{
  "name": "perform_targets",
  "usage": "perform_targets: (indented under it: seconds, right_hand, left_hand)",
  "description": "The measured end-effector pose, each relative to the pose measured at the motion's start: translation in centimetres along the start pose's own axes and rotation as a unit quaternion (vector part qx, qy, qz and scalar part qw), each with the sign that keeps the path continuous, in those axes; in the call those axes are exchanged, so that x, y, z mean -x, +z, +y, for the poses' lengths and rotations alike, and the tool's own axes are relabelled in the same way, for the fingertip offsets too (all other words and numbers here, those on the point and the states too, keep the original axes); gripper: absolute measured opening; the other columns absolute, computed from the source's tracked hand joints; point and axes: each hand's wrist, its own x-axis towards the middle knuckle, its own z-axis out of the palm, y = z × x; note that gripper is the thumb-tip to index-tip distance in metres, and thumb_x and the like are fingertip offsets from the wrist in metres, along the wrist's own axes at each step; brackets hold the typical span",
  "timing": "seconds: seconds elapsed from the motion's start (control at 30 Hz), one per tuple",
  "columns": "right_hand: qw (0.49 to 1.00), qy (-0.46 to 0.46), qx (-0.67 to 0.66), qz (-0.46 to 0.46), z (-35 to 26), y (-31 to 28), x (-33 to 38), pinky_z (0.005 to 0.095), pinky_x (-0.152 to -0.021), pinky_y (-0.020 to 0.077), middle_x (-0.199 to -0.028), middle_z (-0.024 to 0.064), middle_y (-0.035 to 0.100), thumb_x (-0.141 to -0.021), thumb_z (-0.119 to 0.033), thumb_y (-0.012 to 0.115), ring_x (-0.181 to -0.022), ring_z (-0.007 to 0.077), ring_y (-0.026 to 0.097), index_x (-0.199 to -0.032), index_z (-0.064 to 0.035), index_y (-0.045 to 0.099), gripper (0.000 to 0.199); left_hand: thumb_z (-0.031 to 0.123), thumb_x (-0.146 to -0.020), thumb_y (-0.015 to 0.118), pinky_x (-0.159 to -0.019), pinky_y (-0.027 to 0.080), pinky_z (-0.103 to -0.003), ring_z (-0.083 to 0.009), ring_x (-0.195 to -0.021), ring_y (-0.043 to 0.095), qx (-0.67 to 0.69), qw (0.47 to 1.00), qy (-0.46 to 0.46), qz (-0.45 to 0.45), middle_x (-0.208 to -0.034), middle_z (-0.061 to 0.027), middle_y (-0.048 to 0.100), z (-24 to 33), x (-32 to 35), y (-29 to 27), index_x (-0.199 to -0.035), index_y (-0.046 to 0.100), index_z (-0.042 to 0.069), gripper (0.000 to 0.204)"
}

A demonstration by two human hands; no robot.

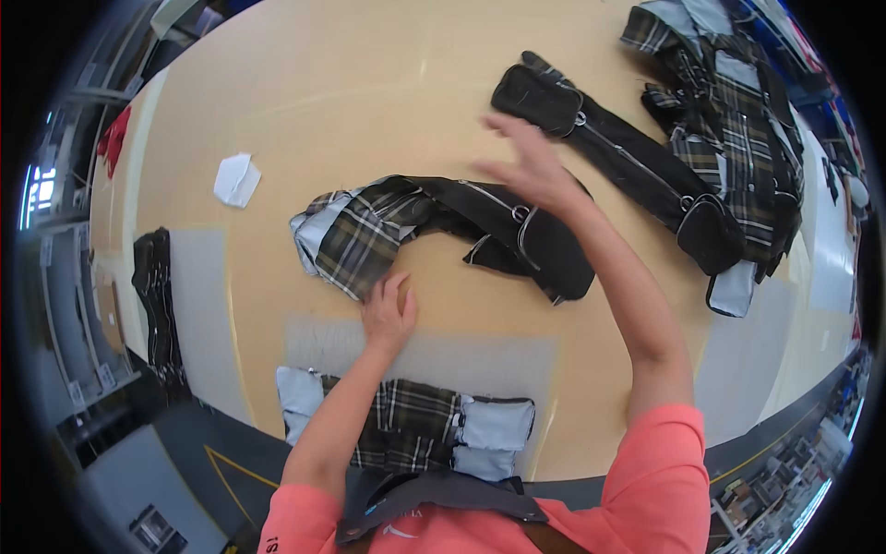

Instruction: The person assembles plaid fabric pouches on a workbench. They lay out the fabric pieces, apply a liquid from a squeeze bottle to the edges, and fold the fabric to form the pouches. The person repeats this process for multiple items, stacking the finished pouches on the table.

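Head view: a tabletop [351, 120] fills most of the frame, with the work at its centre.

Work piece: the centre piece [415, 198] lies in a bent line across the middle of the frame. Its plaid end, with a pale panel along the outer edge, is at left; its black end, fitted with a metal ring [520, 214], is at right.

Left hand [389, 312]: positioned at the lower edge of the plaid end, fingers curled. Whether the fingers grip the cloth cannot be told.

Right hand [533, 171]: released, fingers spread and blurred, in front of the upper edge of the black end. It grasps nothing.

Surrounding items: a long black piece [637, 152] runs diagonally at upper right toward a plaid pile [743, 157]. A near piece [415, 411], plaid with pale ends, lies at lower centre, partly behind the left forearm. White paper [238, 180] is at upper left; a black stack [159, 305] is at the left edge.

Status: the centre piece is on the tabletop but appears only partly arranged, being neither straight nor flat. The near piece appears laid out. The pile looks loose and unsorted; handling of it appears outstanding.
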Motion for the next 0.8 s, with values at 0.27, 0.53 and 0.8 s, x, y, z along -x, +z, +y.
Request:
perform_targets:
  seconds: [0.27, 0.53, 0.8]
  right_hand:
    - [0.982, 0.096, 0.153, 0.064, -3.9, -2.1, 16.4, 0.0405, -0.102, 0.0353, -0.133, 0.0131, 0.049, -0.075, -0.021, 0.076, -0.124, 0.029, 0.045, -0.131, -0.0082, 0.048, 0.065]
    - [0.973, 0.075, 0.215, 0.024, 0.4, -1.9, 17.9, 0.0407, -0.097, 0.0366, -0.111, 0.0096, 0.065, -0.08, -0.001, 0.064, -0.11, 0.0255, 0.058, -0.114, -0.0093, 0.06, 0.036]
    - [0.979, -0.021, 0.118, 0.168, -19.9, -7.1, 5.1, 0.0311, -0.07, 0.0479, -0.085, 0.0147, 0.066, -0.088, -0.014, 0.064, -0.074, 0.0285, 0.063, -0.1, -0.0028, 0.06, 0.017]
  left_hand:
    - [0.013, -0.084, 0.062, -0.091, 0.047, -0.04, -0.0374, -0.114, 0.054, 0.137, 0.99, 0.003, 0.023, -0.133, -0.0177, 0.051, -0.1, 0.2, -0.1, -0.122, 0.053, 0.01, 0.038]
    - [0.016, -0.085, 0.068, -0.089, 0.047, -0.033, -0.0267, -0.1, 0.06, 0.272, 0.959, -0.083, 0.02, -0.109, -0.0122, 0.061, 2.5, 5.0, -4.1, -0.104, 0.063, 0.003, 0.024]
    - [0.027, -0.092, 0.063, -0.085, 0.045, -0.026, -0.0104, -0.094, 0.057, 0.603, 0.73, -0.319, -0.033, -0.099, -0.0026, 0.063, 0.0, 7.1, -6.3, -0.112, 0.06, 0.005, 0.03]
